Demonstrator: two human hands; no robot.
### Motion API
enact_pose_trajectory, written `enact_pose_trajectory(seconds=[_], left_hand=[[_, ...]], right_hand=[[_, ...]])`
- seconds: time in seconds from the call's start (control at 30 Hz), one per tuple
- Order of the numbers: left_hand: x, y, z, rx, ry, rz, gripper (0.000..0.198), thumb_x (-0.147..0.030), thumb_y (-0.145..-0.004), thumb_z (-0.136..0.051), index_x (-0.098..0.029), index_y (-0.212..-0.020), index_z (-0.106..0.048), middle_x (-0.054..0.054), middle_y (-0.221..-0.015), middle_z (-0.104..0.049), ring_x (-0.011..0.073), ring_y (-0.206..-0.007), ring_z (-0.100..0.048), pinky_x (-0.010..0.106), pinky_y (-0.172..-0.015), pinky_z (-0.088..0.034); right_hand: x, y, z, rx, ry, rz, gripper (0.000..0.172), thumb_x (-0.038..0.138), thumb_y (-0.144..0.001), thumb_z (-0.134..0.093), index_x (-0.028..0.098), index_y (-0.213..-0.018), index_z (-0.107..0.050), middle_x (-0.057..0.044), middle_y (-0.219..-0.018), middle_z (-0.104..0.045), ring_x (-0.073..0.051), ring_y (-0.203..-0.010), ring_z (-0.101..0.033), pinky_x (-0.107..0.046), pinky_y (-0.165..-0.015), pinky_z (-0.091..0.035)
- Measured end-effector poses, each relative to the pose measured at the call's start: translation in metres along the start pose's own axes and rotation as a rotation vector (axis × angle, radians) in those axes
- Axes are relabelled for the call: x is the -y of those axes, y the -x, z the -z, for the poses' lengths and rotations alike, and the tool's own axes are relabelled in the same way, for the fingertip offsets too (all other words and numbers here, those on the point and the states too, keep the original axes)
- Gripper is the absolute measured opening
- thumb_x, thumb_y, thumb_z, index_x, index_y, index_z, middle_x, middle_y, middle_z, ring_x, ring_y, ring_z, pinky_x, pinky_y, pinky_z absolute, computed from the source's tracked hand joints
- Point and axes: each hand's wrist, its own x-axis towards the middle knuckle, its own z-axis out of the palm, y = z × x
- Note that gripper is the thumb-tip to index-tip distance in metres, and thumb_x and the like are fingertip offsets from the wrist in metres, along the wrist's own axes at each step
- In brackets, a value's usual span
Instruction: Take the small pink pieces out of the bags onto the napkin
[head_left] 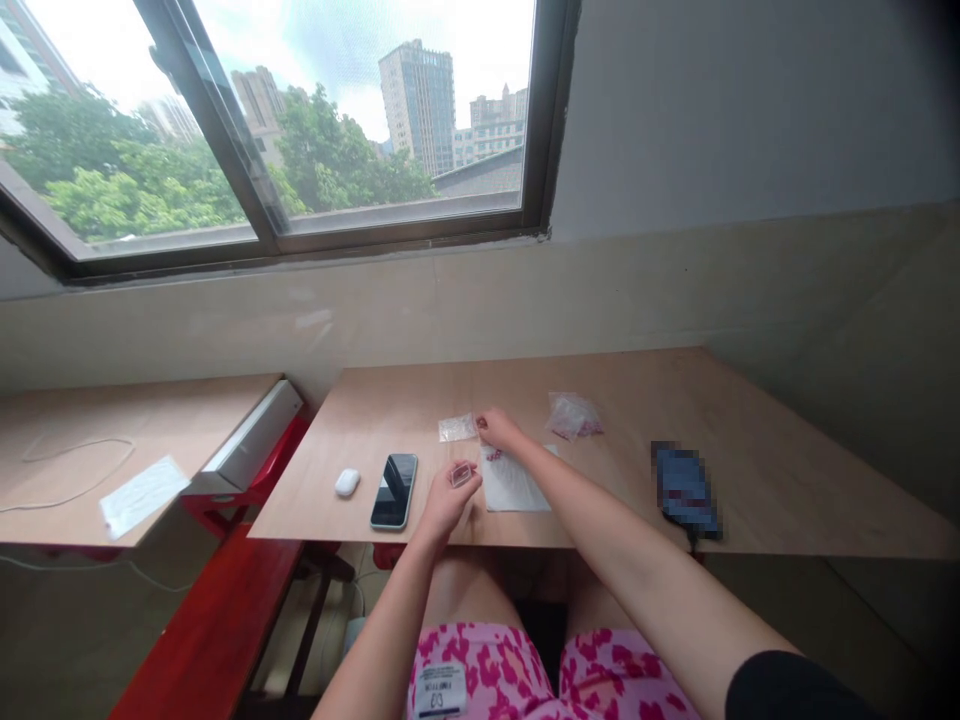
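My left hand (448,505) hovers over the near edge of the wooden table (637,400), its fingers holding a small clear packet (462,475). My right hand (499,430) reaches farther out, its fingertips next to a flat clear plastic bag (457,428). Under that wrist lies a white translucent sheet (514,485) with a red mark at its edge. A black smartphone (394,490) and a small white oval object (346,482), perhaps a mouse, lie left of my hands. Farther right sits a crumpled clear bag (574,415) with red contents.
A pixelated blue object (685,490) lies at the table's right. To the left stands a second wooden table (112,470) with a white cable, a white sheet and a long white box (251,437). A red bench (214,630) runs below. A wall and window lie beyond.
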Motion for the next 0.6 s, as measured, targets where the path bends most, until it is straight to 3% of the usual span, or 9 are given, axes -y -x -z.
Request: enact_pose_trajectory(seconds=[0.2, 0.37, 0.5, 0.6], left_hand=[[0.005, -0.003, 0.003, -0.007, 0.000, 0.020, 0.036, -0.039, -0.076, -0.082, -0.016, -0.102, -0.071, 0.010, -0.102, -0.073, 0.0242, -0.098, -0.069, 0.036, -0.092, -0.052], [0.002, -0.002, 0.004, 0.006, 0.011, 0.038, 0.036, -0.040, -0.078, -0.082, -0.017, -0.103, -0.070, 0.010, -0.101, -0.073, 0.0225, -0.094, -0.069, 0.034, -0.089, -0.051], [-0.004, 0.000, 0.003, 0.021, 0.013, 0.035, 0.036, -0.039, -0.077, -0.082, -0.016, -0.101, -0.071, 0.010, -0.101, -0.073, 0.0228, -0.093, -0.069, 0.034, -0.088, -0.051], [-0.008, 0.002, 0.002, 0.041, 0.020, 0.038, 0.036, -0.040, -0.076, -0.082, -0.016, -0.100, -0.071, 0.009, -0.096, -0.073, 0.0224, -0.091, -0.068, 0.035, -0.088, -0.051]], right_hand=[[0.001, -0.003, -0.002, -0.048, -0.061, -0.003, 0.015, 0.006, -0.081, -0.064, 0.016, -0.080, -0.075, -0.011, -0.094, -0.076, -0.024, -0.100, -0.070, -0.028, -0.088, -0.052], [0.012, 0.010, 0.015, -0.079, -0.180, 0.013, 0.015, 0.014, -0.089, -0.061, 0.015, -0.099, -0.072, -0.009, -0.096, -0.076, -0.019, -0.089, -0.071, -0.026, -0.079, -0.055], [0.043, 0.040, 0.039, -0.056, -0.418, 0.122, 0.024, 0.028, -0.097, -0.055, 0.016, -0.113, -0.068, -0.007, -0.098, -0.075, -0.016, -0.079, -0.071, -0.023, -0.063, -0.054], [0.065, 0.070, 0.056, 0.050, -0.526, 0.286, 0.021, 0.032, -0.090, -0.067, 0.018, -0.104, -0.073, -0.005, -0.090, -0.075, -0.016, -0.077, -0.070, -0.023, -0.062, -0.053]])
